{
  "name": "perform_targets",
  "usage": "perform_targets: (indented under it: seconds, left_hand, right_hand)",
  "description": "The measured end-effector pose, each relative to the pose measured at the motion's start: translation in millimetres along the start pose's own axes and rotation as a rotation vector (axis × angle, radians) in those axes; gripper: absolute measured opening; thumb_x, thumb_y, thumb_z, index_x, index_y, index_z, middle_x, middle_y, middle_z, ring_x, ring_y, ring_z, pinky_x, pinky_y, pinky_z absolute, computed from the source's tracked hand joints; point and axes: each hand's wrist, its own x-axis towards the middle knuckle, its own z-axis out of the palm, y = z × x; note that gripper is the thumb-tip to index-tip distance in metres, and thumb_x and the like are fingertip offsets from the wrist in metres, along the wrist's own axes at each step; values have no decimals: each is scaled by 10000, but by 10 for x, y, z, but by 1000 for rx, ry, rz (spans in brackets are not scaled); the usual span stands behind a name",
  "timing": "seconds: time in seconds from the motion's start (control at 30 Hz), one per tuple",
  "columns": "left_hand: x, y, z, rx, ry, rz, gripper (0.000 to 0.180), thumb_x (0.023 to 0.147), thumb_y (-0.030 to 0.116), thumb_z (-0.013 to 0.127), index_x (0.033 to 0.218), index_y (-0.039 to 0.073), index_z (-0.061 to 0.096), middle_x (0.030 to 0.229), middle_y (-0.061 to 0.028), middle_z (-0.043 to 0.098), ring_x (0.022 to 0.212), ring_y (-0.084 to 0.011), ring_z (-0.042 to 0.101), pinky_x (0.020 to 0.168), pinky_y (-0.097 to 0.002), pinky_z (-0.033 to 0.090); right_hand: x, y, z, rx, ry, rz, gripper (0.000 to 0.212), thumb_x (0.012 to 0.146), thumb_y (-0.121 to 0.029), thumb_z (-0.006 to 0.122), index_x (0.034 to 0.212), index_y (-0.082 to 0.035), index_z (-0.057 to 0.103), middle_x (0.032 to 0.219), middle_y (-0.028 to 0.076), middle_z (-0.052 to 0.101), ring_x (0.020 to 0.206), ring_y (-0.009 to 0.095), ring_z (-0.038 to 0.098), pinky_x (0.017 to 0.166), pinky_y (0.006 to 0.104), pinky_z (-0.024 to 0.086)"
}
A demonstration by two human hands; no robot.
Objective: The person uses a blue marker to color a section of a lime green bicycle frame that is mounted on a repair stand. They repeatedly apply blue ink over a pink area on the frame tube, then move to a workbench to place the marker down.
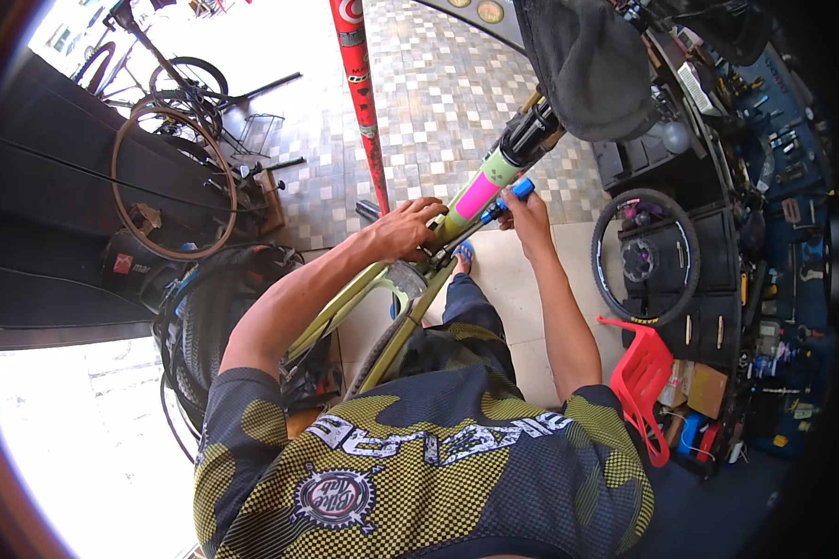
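Note:
A green-yellow bicycle frame with a pink band runs diagonally up and away in front of me. My left hand lies over the frame's tubes near its middle, fingers bent round them; the fingertips are partly hidden. On the other side, my right hand grips a blue-handled screwdriver. Its thin shaft slants down and left against the frame, close to my left fingers. The tip is hidden among the parts there, and I cannot make out what it touches.
A red pole rises beyond my left hand. Bicycles, a brown-rimmed wheel and tyres stand left. Right are a wheel, a red plastic chair and a tool wall. A dark cloth cover hangs ahead.

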Motion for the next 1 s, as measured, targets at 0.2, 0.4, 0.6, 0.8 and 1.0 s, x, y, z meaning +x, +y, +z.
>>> perform_targets:
  seconds: [0.2, 0.4, 0.6, 0.8, 1.0]
  left_hand:
    - [-19, 14, 18, -40, 31, -2, 333, 738, 215, 851, 1070, 189, 862, 1574, -165, 497, 1537, -373, 384, 1238, -517, 386]
    - [-31, 9, 8, -49, 36, -14, 319, 743, 192, 844, 1060, 160, 859, 1563, -182, 500, 1532, -385, 390, 1240, -522, 383]
    - [-3, 10, -11, -6, 3, -35, 313, 726, 191, 855, 1038, 163, 861, 1566, -175, 496, 1545, -377, 374, 1235, -525, 385]
    - [-11, 46, -32, -53, 18, -27, 320, 728, 192, 859, 1047, 176, 863, 1582, -170, 482, 1551, -377, 366, 1235, -519, 387]
    - [-21, 7, 7, -9, 37, -22, 327, 726, 172, 839, 1052, 186, 867, 1563, -171, 504, 1536, -382, 386, 1251, -509, 384]
  right_hand:
    - [-783, -279, 313, -74, -129, -365, 283, 1039, -188, 761, 1226, -59, 592, 929, 19, 707, 788, 108, 693, 669, 274, 564]
    - [-1297, -488, 564, -626, -520, -912, 340, 882, -209, 868, 1164, -184, 679, 1051, -1, 714, 897, 194, 749, 873, 447, 545]
    - [-66, -69, 12, 122, -52, -67, 222, 1033, -126, 748, 1177, -20, 617, 947, 29, 690, 684, 82, 638, 608, 254, 554]
    - [-631, -160, 176, 85, -112, -270, 243, 1023, -161, 767, 1203, -71, 630, 979, 25, 706, 737, 100, 681, 646, 279, 587]
    - [-1315, -510, 541, -515, -586, -846, 248, 937, -114, 827, 1140, -116, 685, 1072, 40, 729, 971, 146, 722, 826, 350, 606]
